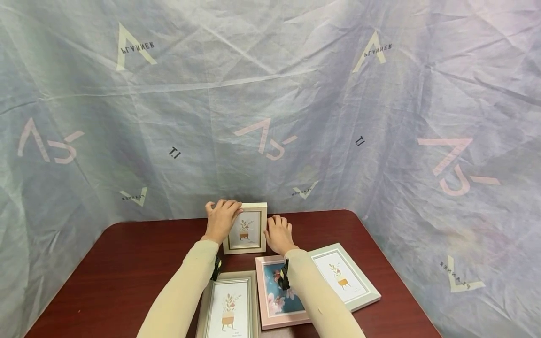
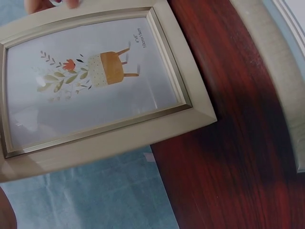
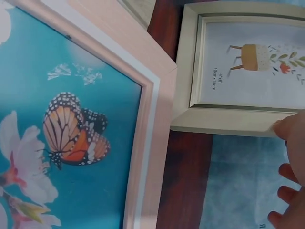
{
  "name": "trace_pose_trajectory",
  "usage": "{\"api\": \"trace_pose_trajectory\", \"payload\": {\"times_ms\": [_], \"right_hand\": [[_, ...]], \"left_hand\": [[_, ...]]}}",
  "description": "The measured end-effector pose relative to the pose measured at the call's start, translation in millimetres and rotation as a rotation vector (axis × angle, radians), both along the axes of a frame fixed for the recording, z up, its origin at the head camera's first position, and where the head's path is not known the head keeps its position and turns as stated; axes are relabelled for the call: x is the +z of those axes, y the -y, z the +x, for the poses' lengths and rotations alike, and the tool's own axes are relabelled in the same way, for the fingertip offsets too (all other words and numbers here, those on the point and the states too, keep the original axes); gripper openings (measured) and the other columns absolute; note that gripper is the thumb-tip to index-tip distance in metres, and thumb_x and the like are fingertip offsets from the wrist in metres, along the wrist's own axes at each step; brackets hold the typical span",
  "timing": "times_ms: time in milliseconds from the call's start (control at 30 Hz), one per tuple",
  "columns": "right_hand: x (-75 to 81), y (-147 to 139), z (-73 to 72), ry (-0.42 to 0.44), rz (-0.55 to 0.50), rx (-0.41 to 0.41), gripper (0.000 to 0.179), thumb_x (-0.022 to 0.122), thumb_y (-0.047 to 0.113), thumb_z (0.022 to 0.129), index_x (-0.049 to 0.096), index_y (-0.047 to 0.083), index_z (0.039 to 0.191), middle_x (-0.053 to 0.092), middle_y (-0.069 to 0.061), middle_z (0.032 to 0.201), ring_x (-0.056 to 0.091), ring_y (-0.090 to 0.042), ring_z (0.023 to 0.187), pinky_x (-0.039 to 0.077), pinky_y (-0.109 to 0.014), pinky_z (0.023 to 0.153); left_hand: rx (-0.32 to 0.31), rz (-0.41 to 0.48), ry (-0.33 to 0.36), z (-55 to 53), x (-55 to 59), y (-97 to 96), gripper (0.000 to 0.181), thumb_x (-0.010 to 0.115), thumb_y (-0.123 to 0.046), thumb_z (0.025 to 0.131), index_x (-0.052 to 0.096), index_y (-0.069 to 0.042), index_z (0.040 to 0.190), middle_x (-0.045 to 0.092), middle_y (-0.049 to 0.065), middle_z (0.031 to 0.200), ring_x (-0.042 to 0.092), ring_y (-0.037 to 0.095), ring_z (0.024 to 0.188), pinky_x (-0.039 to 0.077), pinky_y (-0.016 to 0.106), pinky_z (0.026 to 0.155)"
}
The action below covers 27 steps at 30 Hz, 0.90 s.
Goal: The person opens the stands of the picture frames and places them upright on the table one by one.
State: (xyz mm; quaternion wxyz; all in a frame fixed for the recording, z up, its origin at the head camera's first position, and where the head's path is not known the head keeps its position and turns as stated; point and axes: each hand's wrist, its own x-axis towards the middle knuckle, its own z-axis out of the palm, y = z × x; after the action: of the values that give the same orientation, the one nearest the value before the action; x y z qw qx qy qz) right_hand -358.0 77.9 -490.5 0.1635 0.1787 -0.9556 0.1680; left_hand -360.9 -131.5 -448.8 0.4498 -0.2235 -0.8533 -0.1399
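Observation:
A small cream picture frame (image 1: 246, 230) with a potted-plant print stands upright at the back of the dark red table (image 1: 139, 263). My left hand (image 1: 221, 218) grips its top left corner, and its fingertips (image 2: 47, 4) curl over the frame's top edge (image 2: 95, 81). My right hand (image 1: 278, 233) sits just right of the frame. Its thumb (image 3: 288, 126) touches the frame's side edge (image 3: 248, 71), while its loosely curled fingers stay off the frame.
Three more frames lie flat near me: a grey one (image 1: 228, 305) at front left, a pink one with a butterfly print (image 1: 274, 291) (image 3: 71, 124) in the middle, and a pale green one (image 1: 344, 277) on the right. A printed blue cloth (image 1: 270, 117) hangs behind.

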Motion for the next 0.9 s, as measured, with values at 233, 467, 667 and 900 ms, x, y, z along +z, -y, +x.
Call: {"api": "trace_pose_trajectory", "payload": {"times_ms": [233,467,667,900], "right_hand": [[4.2,0.6,0.4,0.076,-0.019,-0.008,0.041,0.059,0.022,0.101,0.051,0.002,0.135,0.045,-0.021,0.137,0.038,-0.040,0.126,0.031,-0.056,0.098],[6.4,1.0,-0.5,0.143,-0.036,0.009,0.047,0.058,0.022,0.101,0.047,0.001,0.141,0.044,-0.022,0.138,0.037,-0.041,0.126,0.030,-0.056,0.097],[4.4,3.0,-3.0,0.209,-0.047,0.012,0.053,0.054,0.023,0.102,0.039,0.000,0.147,0.042,-0.024,0.142,0.035,-0.042,0.130,0.029,-0.057,0.098],[3.2,6.1,-2.6,0.230,-0.073,0.023,0.057,0.053,0.021,0.101,0.034,-0.001,0.150,0.043,-0.023,0.142,0.036,-0.042,0.128,0.030,-0.057,0.097]], "left_hand": [[0.013,-0.026,0.071,2.3,2.8,1.7,0.028,0.071,-0.025,0.091,0.073,-0.014,0.116,0.070,0.007,0.116,0.060,0.030,0.105,0.030,0.063,0.091],[0.070,-0.098,0.235,5.0,3.0,4.7,0.049,0.071,-0.030,0.092,0.060,-0.014,0.136,0.059,0.008,0.137,0.050,0.033,0.127,0.028,0.064,0.096],[0.103,-0.141,0.370,3.8,2.1,4.2,0.064,0.069,-0.037,0.093,0.047,-0.014,0.148,0.046,0.010,0.150,0.037,0.034,0.139,0.026,0.067,0.102],[0.106,-0.174,0.459,0.4,1.7,2.6,0.068,0.062,-0.036,0.098,0.034,-0.009,0.154,0.036,0.010,0.157,0.027,0.033,0.144,0.021,0.066,0.105]]}}
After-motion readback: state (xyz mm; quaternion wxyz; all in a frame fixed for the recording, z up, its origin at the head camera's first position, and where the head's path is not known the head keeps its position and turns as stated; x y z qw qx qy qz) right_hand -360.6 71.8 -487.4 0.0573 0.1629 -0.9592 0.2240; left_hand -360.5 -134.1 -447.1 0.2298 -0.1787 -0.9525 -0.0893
